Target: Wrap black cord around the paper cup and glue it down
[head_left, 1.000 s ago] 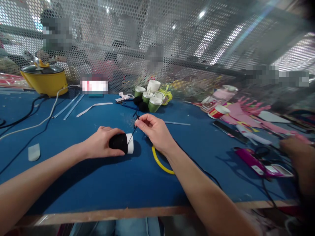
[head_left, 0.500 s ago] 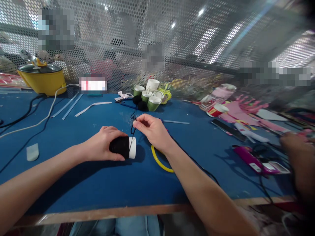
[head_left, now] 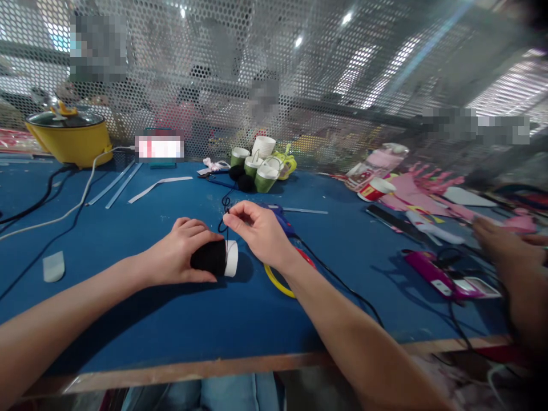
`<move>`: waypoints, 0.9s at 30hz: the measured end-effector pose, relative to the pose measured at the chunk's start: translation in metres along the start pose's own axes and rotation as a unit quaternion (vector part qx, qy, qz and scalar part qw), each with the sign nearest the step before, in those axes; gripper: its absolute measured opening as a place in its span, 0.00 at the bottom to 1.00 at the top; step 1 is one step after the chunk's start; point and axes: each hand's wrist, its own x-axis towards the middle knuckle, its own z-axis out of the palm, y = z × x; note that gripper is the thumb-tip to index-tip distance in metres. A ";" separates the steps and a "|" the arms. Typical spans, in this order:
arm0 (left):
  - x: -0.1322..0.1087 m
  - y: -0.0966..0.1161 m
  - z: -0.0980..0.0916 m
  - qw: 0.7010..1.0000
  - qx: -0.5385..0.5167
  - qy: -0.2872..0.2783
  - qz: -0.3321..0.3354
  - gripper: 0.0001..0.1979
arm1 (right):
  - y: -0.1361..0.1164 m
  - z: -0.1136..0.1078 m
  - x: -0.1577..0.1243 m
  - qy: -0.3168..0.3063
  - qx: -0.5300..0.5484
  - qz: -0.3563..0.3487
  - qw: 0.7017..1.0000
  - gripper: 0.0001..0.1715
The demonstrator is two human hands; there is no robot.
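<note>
Taking the black-wrapped cup [head_left: 209, 258] as the clock centre, with 12 o'clock directly away from us, we work near to far across the blue desk [head_left: 171, 331]. A yellow ring [head_left: 278, 285] lies at 4 o'clock, partly behind our right forearm. The cup is on its side, its white end facing 3 o'clock. Our left hand [head_left: 182, 251] grasps it from 9 o'clock, thumb on the near side. Our right hand [head_left: 225, 218], just beyond at 1 o'clock, pinches the black yarn [head_left: 226, 233], which runs down to the cup near its white end. Slack loops trail from the pinch toward two black balls [head_left: 245, 182], farther off at 1 o'clock, beside green cups [head_left: 266, 179].

We judge the step in hand to be winding yarn around the cup. The next move calls for a steady left grip, light yarn tension and cleared loops, so that each turn lies flat.
</note>
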 end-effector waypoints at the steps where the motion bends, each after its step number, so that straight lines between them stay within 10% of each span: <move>1: 0.000 0.001 0.000 1.000 -0.002 -0.002 0.000 0.29 | 0.000 0.000 0.000 0.001 -0.001 0.001 1.000 0.09; 27: -0.001 -0.003 0.004 0.990 0.085 0.092 0.072 0.25 | 0.014 0.004 0.001 -0.035 -0.038 0.086 0.995 0.09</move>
